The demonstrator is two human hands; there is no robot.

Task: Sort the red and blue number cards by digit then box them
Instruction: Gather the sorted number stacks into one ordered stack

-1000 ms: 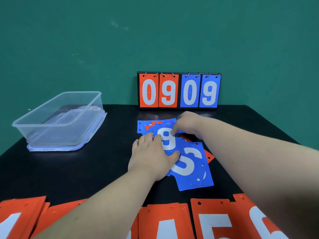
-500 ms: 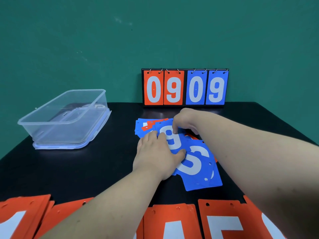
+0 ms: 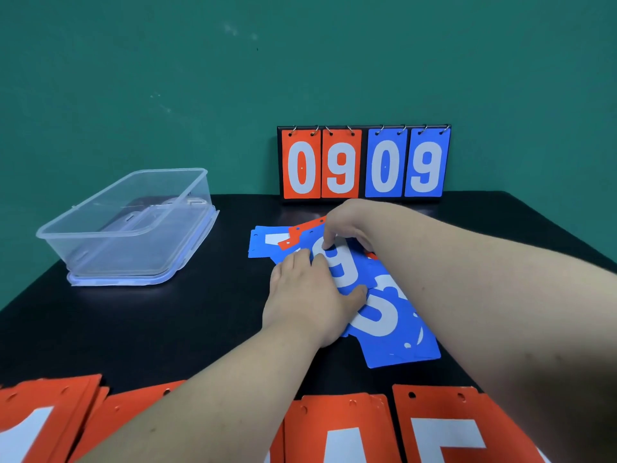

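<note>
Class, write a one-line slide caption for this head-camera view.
Left hand presses the blue 9 card while right hand pinches its far edge; clear box stands alongside.

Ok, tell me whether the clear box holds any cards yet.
Empty. The clear box stands open-topped, and no red or blue shows through its walls.

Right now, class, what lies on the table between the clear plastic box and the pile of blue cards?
Nothing: in the head view, only bare black table separates the clear plastic box from the blue cards.
</note>
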